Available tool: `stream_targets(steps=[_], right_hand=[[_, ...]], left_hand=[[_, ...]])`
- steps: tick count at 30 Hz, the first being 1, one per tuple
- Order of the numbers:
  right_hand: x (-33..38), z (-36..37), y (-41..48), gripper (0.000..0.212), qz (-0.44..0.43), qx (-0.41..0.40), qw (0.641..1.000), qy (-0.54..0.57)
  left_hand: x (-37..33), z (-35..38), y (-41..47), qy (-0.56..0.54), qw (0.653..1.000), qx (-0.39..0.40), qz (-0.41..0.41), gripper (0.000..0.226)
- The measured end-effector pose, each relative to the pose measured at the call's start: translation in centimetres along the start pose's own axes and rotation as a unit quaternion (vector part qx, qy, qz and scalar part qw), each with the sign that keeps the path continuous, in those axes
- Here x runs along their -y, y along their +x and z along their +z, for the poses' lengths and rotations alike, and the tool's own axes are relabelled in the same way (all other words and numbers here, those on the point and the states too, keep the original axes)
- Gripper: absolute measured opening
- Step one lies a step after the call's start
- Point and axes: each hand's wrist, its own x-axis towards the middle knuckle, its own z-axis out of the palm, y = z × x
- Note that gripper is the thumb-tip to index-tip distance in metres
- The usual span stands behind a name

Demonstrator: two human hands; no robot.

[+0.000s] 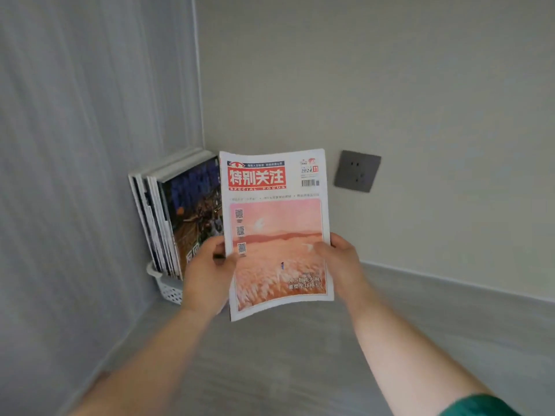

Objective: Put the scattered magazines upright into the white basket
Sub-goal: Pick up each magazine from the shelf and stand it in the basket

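A magazine with a red title block and a pink field picture (277, 232) is held upright in the air, cover toward me. My left hand (207, 274) grips its left edge, thumb on the cover. My right hand (342, 262) grips its right edge. To the left and behind it, several magazines (177, 217) stand upright in a white perforated basket (169, 291) in the room's corner. The basket is mostly hidden by my left hand and the magazines.
A grey curtain-like wall (75, 175) runs along the left. A beige wall with a dark grey socket (357, 171) is at the back right. Grey floor (285, 355) lies below the hands, with a skirting board along the right wall.
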Motion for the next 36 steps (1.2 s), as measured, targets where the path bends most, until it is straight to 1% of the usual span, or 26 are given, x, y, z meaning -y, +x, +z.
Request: stream_targets(steps=[2,6,8,10,13,16,17,19,21,24,27,30,32,33,34,36], right_hand=[[1.0,1.9,1.2,0.031,-0.011,0.019,1.000,0.002],[2.0,5.7,3.7,0.026,-0.034,0.049,0.998,0.004],[2.3,7.7,5.1,0.028,-0.034,0.050,0.998,0.002],[2.5,9.6,6.4,0.028,-0.035,0.043,0.998,0.003],[2.4,12.1,7.9,0.019,-0.030,0.053,0.998,-0.002],[1.1,14.1,8.8,0.025,0.002,0.070,0.998,-0.009],[0.7,14.8,9.0,0.027,0.014,0.073,0.997,-0.011],[-0.1,16.0,9.2,0.023,0.017,0.083,0.996,-0.031],[-0.4,16.8,9.4,0.015,0.007,0.088,0.995,-0.054],[-0.9,17.4,9.7,0.017,0.013,0.084,0.994,-0.062],[-1.8,17.8,9.6,0.037,0.032,0.098,0.993,-0.057],[-2.6,18.3,8.9,0.046,0.034,0.092,0.995,-0.035],[-3.0,18.8,8.6,0.069,0.027,0.075,0.994,-0.069],[-3.1,19.0,8.3,0.080,0.028,0.072,0.993,-0.084],[-3.2,19.3,8.0,0.084,0.022,0.071,0.993,-0.092],[-3.0,19.9,7.2,0.085,0.005,0.074,0.994,-0.083]], left_hand=[[0.7,-1.1,1.5,-0.016,0.999,-0.028,-0.008,0.024],[2.1,-3.0,3.7,-0.027,0.996,-0.084,0.013,0.003],[2.6,-3.8,4.5,-0.050,0.994,-0.093,0.019,0.007],[3.3,-4.4,5.3,-0.050,0.993,-0.104,0.022,0.012],[4.7,-5.0,6.2,-0.029,0.991,-0.127,0.005,0.011],[6.4,-4.8,6.4,0.001,0.991,-0.128,-0.026,0.002],[6.9,-4.7,6.4,0.015,0.991,-0.128,-0.035,0.005],[7.8,-4.5,6.2,0.026,0.991,-0.123,-0.051,0.010],[8.4,-4.4,6.1,0.028,0.991,-0.117,-0.061,0.009],[8.9,-4.6,6.1,0.054,0.990,-0.123,-0.050,0.009],[9.5,-4.6,6.1,0.057,0.990,-0.114,-0.061,0.008],[10.1,-4.2,5.7,0.062,0.990,-0.099,-0.076,0.005],[10.3,-3.9,5.5,0.065,0.990,-0.101,-0.076,0.005],[10.3,-3.8,5.5,0.068,0.989,-0.105,-0.074,0.009],[10.3,-3.7,5.5,0.069,0.989,-0.108,-0.073,0.014],[10.1,-3.6,5.6,0.067,0.989,-0.111,-0.069,0.021]])
